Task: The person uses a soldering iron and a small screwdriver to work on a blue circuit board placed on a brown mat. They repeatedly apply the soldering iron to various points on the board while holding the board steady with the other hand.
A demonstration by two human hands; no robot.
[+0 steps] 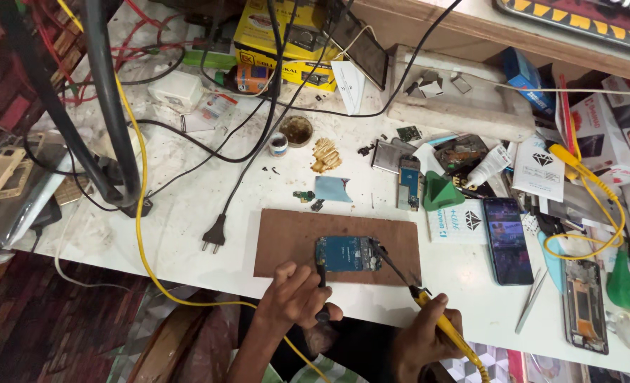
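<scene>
Two hands down at the near desk edge: right hand, fingers clamped on one yellow iron, left hand, fingers wrapped round one dark tool. One blue board flat on one brown mat, tip touching its right edge. Bare room left of mat, one plug there. One lit phone right, clutter beyond.

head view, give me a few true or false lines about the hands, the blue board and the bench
1. The right hand holds a yellow soldering iron. True.
2. The blue circuit board lies on a green mat. False: it lies on a brown board.
3. The left hand holds a dark tool at the circuit board's left edge. True.
4. The black plug sits in a socket. False: it lies loose on the white bench.
</scene>
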